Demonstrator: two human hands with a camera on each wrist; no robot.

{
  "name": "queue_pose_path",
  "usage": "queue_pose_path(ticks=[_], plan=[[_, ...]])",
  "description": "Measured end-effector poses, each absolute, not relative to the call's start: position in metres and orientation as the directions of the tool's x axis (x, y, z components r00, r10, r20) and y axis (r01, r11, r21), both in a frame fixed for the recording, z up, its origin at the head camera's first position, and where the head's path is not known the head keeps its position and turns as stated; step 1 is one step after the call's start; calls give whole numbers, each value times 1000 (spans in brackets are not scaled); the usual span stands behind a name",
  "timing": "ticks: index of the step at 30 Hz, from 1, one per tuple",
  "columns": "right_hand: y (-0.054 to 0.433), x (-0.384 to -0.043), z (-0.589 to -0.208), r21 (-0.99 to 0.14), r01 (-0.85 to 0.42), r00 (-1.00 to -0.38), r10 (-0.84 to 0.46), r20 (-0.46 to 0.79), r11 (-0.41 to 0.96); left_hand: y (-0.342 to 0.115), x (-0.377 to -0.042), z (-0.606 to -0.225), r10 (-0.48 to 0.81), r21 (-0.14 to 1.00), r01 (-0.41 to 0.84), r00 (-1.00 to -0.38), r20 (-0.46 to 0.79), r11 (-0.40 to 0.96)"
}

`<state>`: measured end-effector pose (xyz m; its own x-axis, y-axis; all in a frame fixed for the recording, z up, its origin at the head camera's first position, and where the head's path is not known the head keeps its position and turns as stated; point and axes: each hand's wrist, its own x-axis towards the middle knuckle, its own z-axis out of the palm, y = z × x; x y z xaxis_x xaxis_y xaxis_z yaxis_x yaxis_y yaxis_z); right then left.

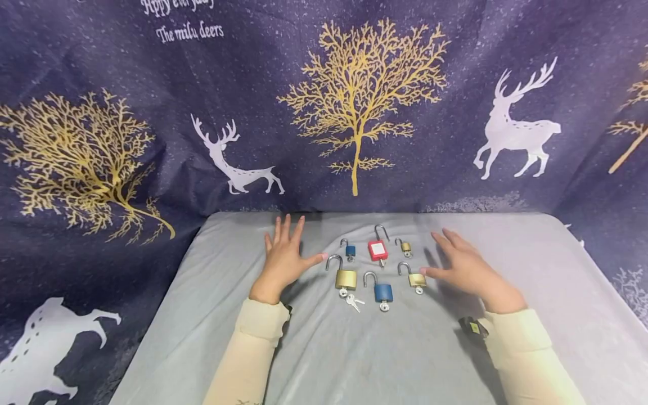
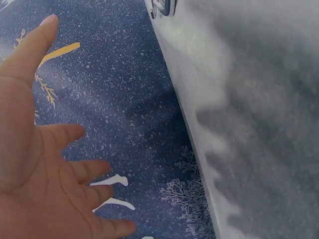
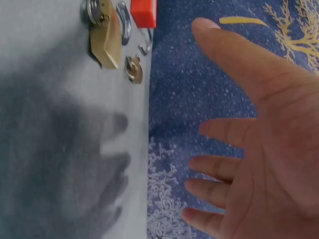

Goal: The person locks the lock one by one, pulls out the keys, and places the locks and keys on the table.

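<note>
Several padlocks with raised shackles lie on the grey cloth between the hands. In the back row are a small blue padlock [image 1: 350, 251], a red padlock [image 1: 377, 250] with a white label and a small brass padlock [image 1: 406, 247]. Nearer lie a large brass padlock [image 1: 346, 279], a larger blue padlock [image 1: 383, 292] and a medium brass padlock [image 1: 417, 280]. My left hand [image 1: 284, 260] is spread, its thumb near the large brass padlock. Fingers extended, my right hand [image 1: 467, 269] hovers by the medium brass padlock; neither hand holds anything.
Loose keys [image 1: 354, 302] lie by the large brass padlock, and keys sit in several locks. The grey cloth [image 1: 324, 360] covers the table up to a dark blue curtain [image 1: 314, 56] printed with trees and deer. A dark device [image 1: 473, 327] is strapped at the right wrist.
</note>
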<state>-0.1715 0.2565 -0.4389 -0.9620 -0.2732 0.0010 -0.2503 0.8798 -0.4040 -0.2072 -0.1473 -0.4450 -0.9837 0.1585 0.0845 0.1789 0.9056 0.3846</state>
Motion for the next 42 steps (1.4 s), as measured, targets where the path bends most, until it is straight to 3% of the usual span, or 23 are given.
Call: queue_pose_path(ticks=[13, 42], plan=[[244, -170, -450, -396, -322, -941, -335, 37, 860, -138, -205, -453, 198, 360, 216, -976, 87, 908], [213, -163, -465, -406, -357, -918, -396, -15, 841, -97, -190, -466, 339, 372, 346, -937, 87, 861]])
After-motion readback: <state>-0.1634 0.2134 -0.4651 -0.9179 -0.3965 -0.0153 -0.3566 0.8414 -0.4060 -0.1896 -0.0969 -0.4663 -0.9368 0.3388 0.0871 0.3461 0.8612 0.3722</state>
